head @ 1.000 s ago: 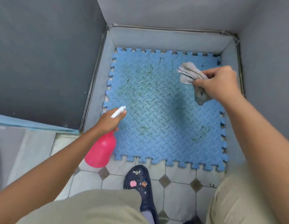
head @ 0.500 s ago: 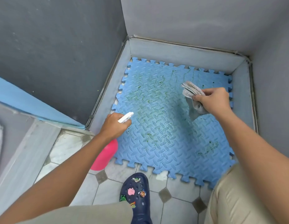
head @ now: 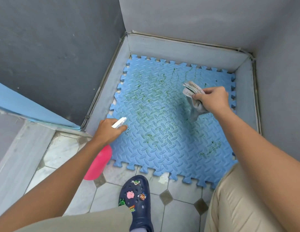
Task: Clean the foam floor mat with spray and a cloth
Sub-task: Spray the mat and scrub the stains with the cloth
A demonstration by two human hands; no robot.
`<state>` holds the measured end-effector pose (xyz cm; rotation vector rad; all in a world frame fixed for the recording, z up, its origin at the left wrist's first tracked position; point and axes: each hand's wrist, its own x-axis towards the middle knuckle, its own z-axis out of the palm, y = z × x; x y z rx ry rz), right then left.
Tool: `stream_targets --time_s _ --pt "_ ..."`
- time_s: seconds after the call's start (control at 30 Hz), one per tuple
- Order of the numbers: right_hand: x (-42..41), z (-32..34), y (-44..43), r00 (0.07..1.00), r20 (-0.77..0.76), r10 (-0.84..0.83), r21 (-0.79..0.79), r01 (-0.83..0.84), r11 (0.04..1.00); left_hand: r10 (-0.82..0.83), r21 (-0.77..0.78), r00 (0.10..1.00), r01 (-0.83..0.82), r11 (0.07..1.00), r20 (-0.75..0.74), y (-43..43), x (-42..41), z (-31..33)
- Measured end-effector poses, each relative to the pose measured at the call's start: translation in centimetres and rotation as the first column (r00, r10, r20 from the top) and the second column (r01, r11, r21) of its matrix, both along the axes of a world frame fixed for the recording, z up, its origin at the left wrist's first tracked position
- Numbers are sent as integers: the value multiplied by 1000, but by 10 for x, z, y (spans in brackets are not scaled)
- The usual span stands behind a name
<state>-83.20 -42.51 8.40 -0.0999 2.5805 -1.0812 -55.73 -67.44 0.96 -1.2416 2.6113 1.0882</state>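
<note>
A blue foam floor mat (head: 171, 131) with interlocking edges lies in a grey-walled corner, speckled with green dirt. My left hand (head: 107, 131) grips a pink spray bottle (head: 99, 163) by its white nozzle, at the mat's near-left edge, nozzle aimed over the mat. My right hand (head: 213, 97) holds a crumpled grey cloth (head: 192, 97) above the mat's far-right part; the cloth hangs down from my fist and I cannot tell whether it touches the mat.
Grey walls (head: 179, 22) close the mat in on three sides, with a pale skirting (head: 179, 49) along the base. Tiled floor (head: 112, 195) lies in front. My foot in a dark blue clog (head: 135, 200) stands near the mat's front edge, my knees at both sides.
My view has shifted, so the mat sits further right and lower in frame. The cloth hand has dropped slightly toward the mat; the spray hand stays at the mat's left edge.
</note>
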Motion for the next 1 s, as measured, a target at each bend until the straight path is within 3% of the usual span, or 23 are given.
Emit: stream_targets --time_s 0.27,0.47,0.7,0.8,0.9,1.0 --pt "8 -24 -16 999 10 45 19 -45 999 91 -41 996 -90 995 13 -8 25 -1" --pt "17 -29 -42 996 -27 81 14 -81 997 47 -50 998 -50 998 -49 -16 40 1" --pt "53 -40 -116 941 -144 306 46 -303 952 75 -87 991 -84 993 -107 -11 62 -6" --pt "81 -54 -157 840 -167 516 159 -494 855 101 -66 983 -112 992 -154 -16 68 -2" --pt "112 -79 -180 682 -103 724 295 -674 677 137 -81 973 -155 985 -187 -21 73 1" --pt "129 -109 -181 528 -41 848 464 -742 484 140 -77 970 -158 984 -201 -22 76 -1"
